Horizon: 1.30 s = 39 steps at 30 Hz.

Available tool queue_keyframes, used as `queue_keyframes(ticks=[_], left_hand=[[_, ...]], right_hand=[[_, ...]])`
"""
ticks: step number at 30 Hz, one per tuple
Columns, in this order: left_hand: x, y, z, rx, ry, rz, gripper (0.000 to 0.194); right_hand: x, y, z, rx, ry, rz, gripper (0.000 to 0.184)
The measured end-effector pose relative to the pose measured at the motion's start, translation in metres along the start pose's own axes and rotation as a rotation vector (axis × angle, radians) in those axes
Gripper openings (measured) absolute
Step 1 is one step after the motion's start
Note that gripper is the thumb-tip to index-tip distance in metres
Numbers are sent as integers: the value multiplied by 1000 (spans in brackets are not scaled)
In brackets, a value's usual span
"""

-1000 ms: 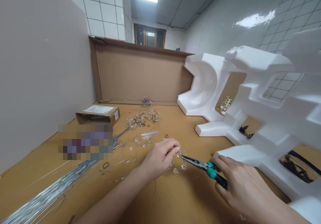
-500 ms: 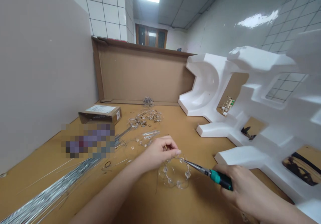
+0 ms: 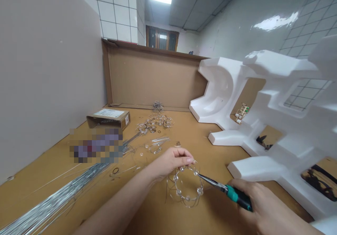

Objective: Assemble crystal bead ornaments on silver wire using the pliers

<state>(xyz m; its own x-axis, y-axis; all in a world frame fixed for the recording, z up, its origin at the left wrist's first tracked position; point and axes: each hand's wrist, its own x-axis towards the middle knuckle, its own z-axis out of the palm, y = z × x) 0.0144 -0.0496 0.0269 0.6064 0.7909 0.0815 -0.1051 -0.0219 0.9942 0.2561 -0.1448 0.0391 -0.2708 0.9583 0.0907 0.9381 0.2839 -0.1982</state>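
My left hand [image 3: 172,160] pinches the top of a wire ring strung with clear crystal beads [image 3: 188,185], holding it just above the brown tabletop [image 3: 216,150]. My right hand [image 3: 259,207] grips the green handles of long-nose pliers [image 3: 229,191]. The pliers' thin metal tips reach the ring's right side, near a bead. Loose wire ends trail down from the ring onto the table.
A bundle of straight silver wires [image 3: 58,200] lies at the left. A small cardboard box [image 3: 109,117] and piles of beads and rings [image 3: 155,122] sit further back. Large white foam packing [image 3: 265,108] fills the right side. A cardboard sheet [image 3: 155,77] stands at the back.
The bead ring has opened out into a full circle and moved slightly right and down with both hands. The pliers' tips have shifted from the ring's top to its right side.
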Motion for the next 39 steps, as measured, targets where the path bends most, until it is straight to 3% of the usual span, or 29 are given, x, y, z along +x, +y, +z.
queue_keyframes(ticks=[6, 10, 14, 22, 26, 32, 39], left_hand=[[0, 3, 8, 75, 30, -7, 22], [0, 5, 11, 146, 72, 52, 20], [-3, 7, 10, 139, 107, -13, 21], [-2, 9, 12, 115, 125, -25, 20], [-1, 6, 17, 134, 140, -39, 21], [-4, 7, 21, 83, 122, -67, 21], [-6, 14, 24, -38, 123, -67, 23]], right_hand=[[-6, 7, -2, -248, 187, -74, 32], [-5, -3, -3, -341, 238, -124, 35], [-3, -8, -2, -419, 318, -147, 32], [-10, 7, -4, -480, 316, -148, 37], [-11, -1, -2, -448, 346, -204, 38], [-4, -12, 6, -417, 291, -172, 33], [-1, -12, 7, -467, 407, -241, 38]])
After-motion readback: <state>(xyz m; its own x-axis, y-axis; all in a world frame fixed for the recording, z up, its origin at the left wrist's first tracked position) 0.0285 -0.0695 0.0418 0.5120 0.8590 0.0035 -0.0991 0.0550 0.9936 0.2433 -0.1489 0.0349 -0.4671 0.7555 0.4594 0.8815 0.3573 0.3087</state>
